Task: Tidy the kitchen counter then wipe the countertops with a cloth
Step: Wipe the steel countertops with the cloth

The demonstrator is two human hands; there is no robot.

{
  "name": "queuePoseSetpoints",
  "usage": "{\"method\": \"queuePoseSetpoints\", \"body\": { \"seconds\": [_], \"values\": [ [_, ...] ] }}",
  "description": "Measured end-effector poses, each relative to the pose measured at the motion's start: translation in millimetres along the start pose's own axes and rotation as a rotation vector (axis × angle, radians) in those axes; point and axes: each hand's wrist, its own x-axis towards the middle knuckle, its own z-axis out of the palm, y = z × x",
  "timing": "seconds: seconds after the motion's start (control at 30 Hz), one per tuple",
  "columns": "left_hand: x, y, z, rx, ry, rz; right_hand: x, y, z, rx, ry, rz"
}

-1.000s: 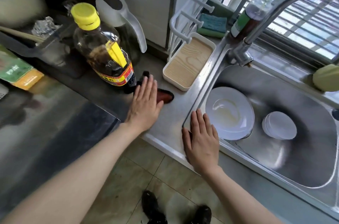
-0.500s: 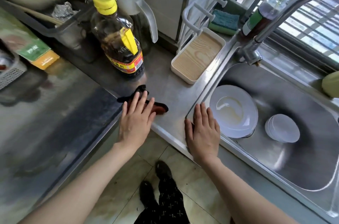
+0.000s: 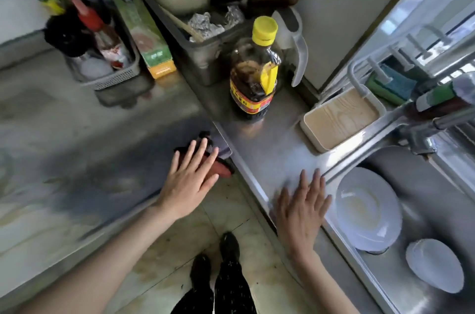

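Steel counter: cloth under the left hand's fingers, at the corner. Oil bottle stands beyond those fingertips. Wood-grain tray sits beyond the right hand's fingers.

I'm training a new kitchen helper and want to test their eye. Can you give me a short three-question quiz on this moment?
1. True or false: the left hand lies flat on the cloth.
2. What lies in the sink? A) a plate and a bowl B) a pot C) two cups
3. Fill in: the cap on the tall bottle is ____.
Key: 1 true; 2 A; 3 yellow.
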Motion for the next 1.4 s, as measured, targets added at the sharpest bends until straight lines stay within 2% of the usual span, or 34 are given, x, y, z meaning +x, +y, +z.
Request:
{"method": "queuePoseSetpoints", "body": {
  "seconds": [0.1, 0.13, 0.2, 0.3, 0.33, 0.43, 0.53, 0.57, 0.6, 0.73, 0.8, 0.83, 0.87, 0.93, 0.97, 1.0, 1.07, 1.17, 1.23, 1.27, 1.33, 1.4],
  "values": [
    [-30, -17, -14, -0.066, 0.148, -0.145, 11, -69, 7, 0.126, -0.054, -0.467],
    [-45, -23, -17, -0.063, 0.184, -0.196, 13, -94, 13, 0.147, -0.112, -0.571],
    [-77, -34, -20, -0.048, 0.19, -0.312, 10, -137, 27, 0.106, -0.239, -0.665],
    [-114, -50, -17, -0.068, 0.069, -0.589, 10, -164, 53, -0.021, -0.454, -0.683],
    [-122, -56, -15, -0.095, 0.011, -0.688, 19, -167, 60, -0.066, -0.469, -0.691],
    [-130, -69, -9, -0.171, -0.117, -0.854, 58, -180, 69, -0.079, -0.359, -0.634],
    [-133, -76, 4, -0.181, -0.18, -0.875, 65, -199, 72, -0.027, -0.293, -0.406],
    [-134, -78, 8, -0.187, -0.168, -0.878, 52, -207, 74, -0.008, -0.303, -0.404],
    [-134, -78, 10, -0.2, -0.154, -0.882, 34, -214, 77, 0.001, -0.343, -0.494],
    [-136, -80, 12, -0.245, -0.143, -0.883, -17, -223, 83, -0.087, -0.64, -1.204],
    [-136, -80, 9, -0.28, -0.15, -0.875, 10, -223, 83, -0.138, -0.668, -1.339],
    [-136, -80, 9, -0.29, -0.156, -0.867, 26, -221, 84, -0.159, -0.628, -1.309],
    [-136, -80, 9, -0.298, -0.158, -0.862, 43, -219, 84, -0.166, -0.558, -1.196],
    [-136, -80, 10, -0.312, -0.167, -0.861, 64, -217, 83, -0.087, -0.385, -0.803],
    [-135, -81, 10, -0.314, -0.168, -0.862, 63, -220, 84, -0.04, -0.347, -0.659],
    [-136, -81, 11, -0.316, -0.165, -0.863, 52, -225, 86, -0.02, -0.34, -0.608],
    [-137, -81, 14, -0.314, -0.145, -0.865, 16, -234, 93, -0.057, -0.414, -0.738],
    [-145, -78, 15, -0.224, -0.059, -0.882, -30, -247, 96, -0.161, -0.598, -1.176],
    [-156, -83, 13, -0.177, -0.026, -0.901, -25, -254, 92, -0.225, -0.696, -1.412],
    [-163, -88, 12, -0.168, -0.014, -0.904, -14, -255, 90, -0.238, -0.702, -1.457],
    [-177, -108, 7, -0.154, 0.007, -0.914, 10, -247, 88, -0.234, -0.603, -1.342],
    [-187, -130, 4, -0.141, -0.039, -0.92, 25, -235, 89, -0.166, -0.427, -0.995]
  ]
}}
